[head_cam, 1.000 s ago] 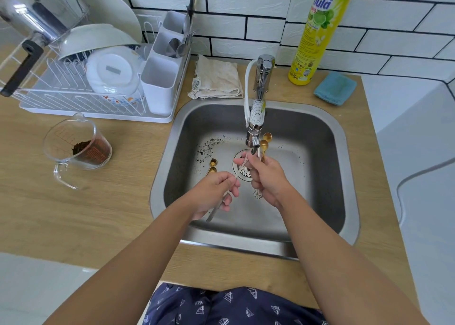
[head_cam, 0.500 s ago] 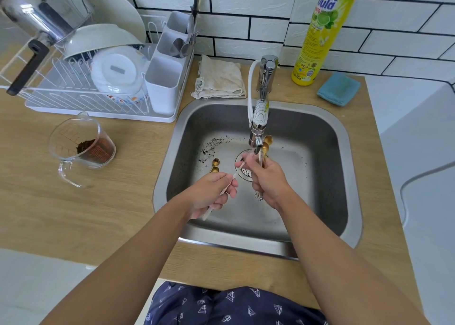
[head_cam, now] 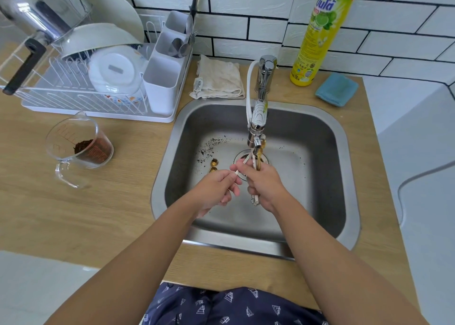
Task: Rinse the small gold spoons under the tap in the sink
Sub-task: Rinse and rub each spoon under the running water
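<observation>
My right hand [head_cam: 264,185] grips a bunch of small gold spoons [head_cam: 259,156] with white handles, their bowls held up right under the tap [head_cam: 258,118] over the drain. My left hand [head_cam: 216,189] pinches the white handle of one spoon that slants toward the right hand. Two more gold spoons [head_cam: 213,164] lie on the floor of the steel sink [head_cam: 344,152], left of the drain, near dark coffee specks.
A dish rack [head_cam: 73,93] with bowls, a pot and a cutlery holder stands at the back left. A glass measuring cup [head_cam: 78,147] with brown grounds sits on the wooden counter. A folded cloth [head_cam: 219,81], yellow detergent bottle [head_cam: 317,34] and blue sponge [head_cam: 337,89] line the back.
Both hands stayed under the tap with only small shifts. The spoon in my left hand has slid a little closer to the bunch in my right hand.
</observation>
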`<state>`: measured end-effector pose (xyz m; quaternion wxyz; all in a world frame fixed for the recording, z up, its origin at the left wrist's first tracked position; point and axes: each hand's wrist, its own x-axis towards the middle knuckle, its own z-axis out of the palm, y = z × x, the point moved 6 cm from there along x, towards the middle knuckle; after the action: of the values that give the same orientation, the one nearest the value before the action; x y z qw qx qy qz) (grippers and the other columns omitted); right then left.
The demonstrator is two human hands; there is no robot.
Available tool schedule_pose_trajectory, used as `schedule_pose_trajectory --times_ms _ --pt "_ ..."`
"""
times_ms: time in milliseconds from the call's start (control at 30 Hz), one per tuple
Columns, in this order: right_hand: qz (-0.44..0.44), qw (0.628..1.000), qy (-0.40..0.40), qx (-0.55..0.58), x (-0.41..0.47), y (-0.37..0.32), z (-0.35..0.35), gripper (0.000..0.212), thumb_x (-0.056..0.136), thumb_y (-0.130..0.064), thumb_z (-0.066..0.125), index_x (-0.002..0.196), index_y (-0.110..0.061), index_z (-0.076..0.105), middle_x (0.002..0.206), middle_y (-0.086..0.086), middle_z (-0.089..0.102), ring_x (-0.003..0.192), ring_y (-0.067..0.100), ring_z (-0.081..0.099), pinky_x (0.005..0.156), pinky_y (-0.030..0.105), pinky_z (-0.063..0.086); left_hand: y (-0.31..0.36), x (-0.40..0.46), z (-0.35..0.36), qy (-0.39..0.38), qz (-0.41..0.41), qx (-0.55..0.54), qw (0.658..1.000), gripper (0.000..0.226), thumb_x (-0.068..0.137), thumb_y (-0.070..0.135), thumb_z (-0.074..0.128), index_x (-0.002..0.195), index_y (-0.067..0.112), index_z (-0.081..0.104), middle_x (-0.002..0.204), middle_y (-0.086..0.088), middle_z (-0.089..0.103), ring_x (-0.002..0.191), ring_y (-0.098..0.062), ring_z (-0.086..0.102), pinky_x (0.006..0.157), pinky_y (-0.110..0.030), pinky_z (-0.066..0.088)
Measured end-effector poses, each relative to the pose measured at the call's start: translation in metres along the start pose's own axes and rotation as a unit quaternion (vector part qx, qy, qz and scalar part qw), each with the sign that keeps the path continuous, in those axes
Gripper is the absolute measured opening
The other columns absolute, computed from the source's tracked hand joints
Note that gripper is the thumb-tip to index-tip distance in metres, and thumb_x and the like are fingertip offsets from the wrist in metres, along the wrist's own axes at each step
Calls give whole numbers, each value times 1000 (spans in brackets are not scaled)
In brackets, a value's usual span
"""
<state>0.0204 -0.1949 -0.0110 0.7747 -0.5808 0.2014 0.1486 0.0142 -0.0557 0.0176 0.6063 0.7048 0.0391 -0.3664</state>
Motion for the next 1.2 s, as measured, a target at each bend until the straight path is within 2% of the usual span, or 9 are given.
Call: schedule_pose_trajectory --times_ms 133,233,300,467,700,867,933,1033,1200 --pt "-18 997 50 58 5 -9 -10 18 99 -24 68 92 -12 79 64 0 56 41 4 22 37 19 23 3 -3 3 -28 -8 -30 999 26 107 21 38 96 8 57 70 -2 59 42 -8 34 41 -19 30" --pt "-25 987 51 148 11 -17 -19 13 100 -17 66 92 -14 76 87 7 64 40 3 25 35 16 25 -2 -9 6 -83 -56 -154 983 23 107 20 41 91 13 56 64 2 50 41 -6 28 38 -17 22" --pt "-12 994 -1 112 7 -14 -9 7 97 -19 68 97 -13 71 78 -4 67 40 2 26 35 16 24 -4 -12 9 -108 -98 -238 960 21 105 21 44 88 15 56 63 4 45 41 -6 27 39 -18 20" --pt "7 997 57 43 6 -7 -11 11 91 -23 77 85 -14 75 48 -13 42 40 5 23 36 19 23 -8 -13 9 -49 -65 -119 990 25 105 32 43 96 14 57 69 2 50 49 -10 31 43 -21 25" --pt "8 999 -4 -31 -1 -6 5 24 92 -32 77 69 -24 78 70 7 43 45 8 22 40 21 22 0 -11 5 -30 -22 -87 995 24 108 27 37 95 12 51 65 2 46 46 -8 25 41 -19 20" --pt "-14 984 32 173 13 -20 -17 33 99 -13 66 71 -26 76 101 10 61 40 2 27 35 16 25 -9 -12 5 -86 -63 -176 979 25 106 27 42 87 16 53 61 3 40 44 -8 22 41 -20 15" --pt "-13 986 6 165 10 -20 -16 17 97 -14 68 84 -22 76 87 1 69 39 1 28 34 15 27 -10 -6 7 -100 -84 -251 959 25 104 30 46 85 17 55 58 6 36 41 -6 21 39 -20 16" --pt "-25 987 75 141 7 -20 -31 10 95 -15 72 86 -15 66 63 -7 65 38 1 30 34 16 26 -6 13 10 -60 -62 -243 966 23 103 32 50 91 16 63 61 6 42 43 -6 24 41 -19 18" --pt "-50 954 251 158 -5 -25 -70 13 91 -23 79 88 -13 70 75 -3 69 36 2 25 37 19 22 26 45 18 46 87 -17 995 12 99 18 58 95 19 69 75 3 65 54 -7 51 50 -18 39"
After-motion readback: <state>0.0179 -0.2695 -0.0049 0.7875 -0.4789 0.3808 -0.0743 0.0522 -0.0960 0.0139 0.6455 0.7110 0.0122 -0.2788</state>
